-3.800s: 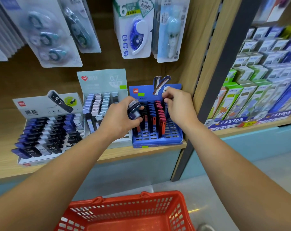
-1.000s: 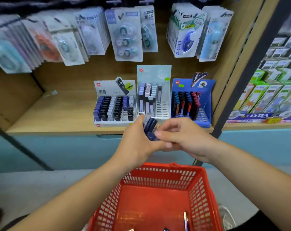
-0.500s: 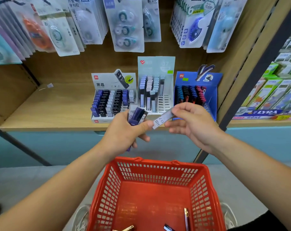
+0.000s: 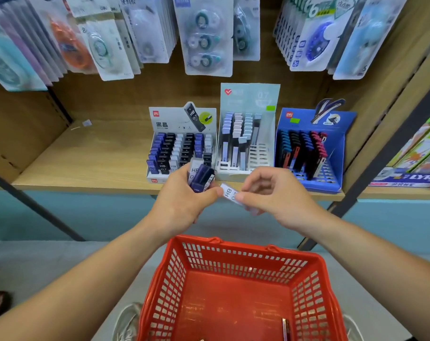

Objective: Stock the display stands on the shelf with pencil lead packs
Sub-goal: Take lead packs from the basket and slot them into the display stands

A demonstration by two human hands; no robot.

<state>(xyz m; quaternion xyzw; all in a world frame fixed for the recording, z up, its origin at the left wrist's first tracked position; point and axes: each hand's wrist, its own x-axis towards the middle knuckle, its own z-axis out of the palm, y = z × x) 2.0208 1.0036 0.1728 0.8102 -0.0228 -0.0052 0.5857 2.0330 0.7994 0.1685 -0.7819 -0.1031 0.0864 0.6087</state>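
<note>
Here, held one white pack (image 4: 230,193) pinched between thumb and fingers of the right grip (image 4: 275,196), long axis slanted, upper end pointed up-left toward the left grip (image 4: 184,201). Clutched a bundle of dark blue packs (image 4: 202,177) near upright in that grip, before the shelf (image 4: 86,163) edge, above the red basket (image 4: 245,250).

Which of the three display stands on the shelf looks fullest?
The left stand, white with the HB 0.7 header: packs fill it to the front; the middle stand and blue stand show bare slots.
</note>
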